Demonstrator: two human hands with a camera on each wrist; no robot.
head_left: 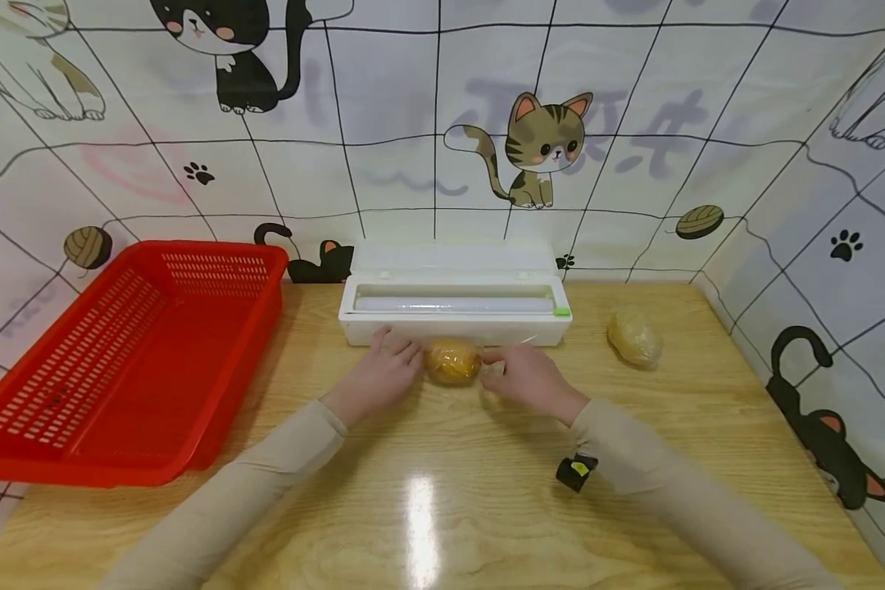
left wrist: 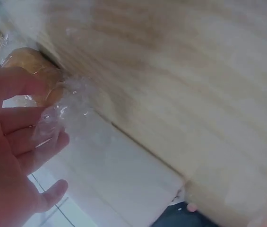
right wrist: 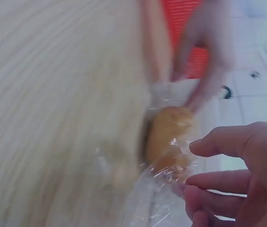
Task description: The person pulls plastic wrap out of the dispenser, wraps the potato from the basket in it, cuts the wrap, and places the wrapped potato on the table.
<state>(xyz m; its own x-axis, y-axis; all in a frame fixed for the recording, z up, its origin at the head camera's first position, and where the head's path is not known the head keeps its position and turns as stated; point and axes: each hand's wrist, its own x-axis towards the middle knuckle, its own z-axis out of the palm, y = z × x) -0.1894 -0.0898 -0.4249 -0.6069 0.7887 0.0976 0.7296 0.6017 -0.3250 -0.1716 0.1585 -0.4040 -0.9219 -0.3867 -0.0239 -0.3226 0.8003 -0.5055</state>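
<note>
A golden-brown, bun-like rounded lump (head_left: 452, 362) in clear plastic wrap (left wrist: 79, 101) lies on the table, close against the front of the white wrap dispenser (head_left: 450, 330). On its left side, my left hand (head_left: 387, 373) holds the loose film between thumb and fingers, touching the lump. My right hand (head_left: 527, 378) pinches film at the opposite end, its thumb and fingertips near the lump in the right wrist view. Crumpled film spreads below the lump (right wrist: 168, 139) there. The left hand is blurred in that view.
Another film-wrapped, pale yellowish lump (head_left: 634, 338) rests right of the dispenser. At the left stands a red plastic basket (head_left: 247, 360). The dispenser's lid (head_left: 463, 256) is raised, showing a film roll (head_left: 453, 305). A cat-patterned covering (head_left: 391, 172) backs the wooden table (head_left: 501, 500).
</note>
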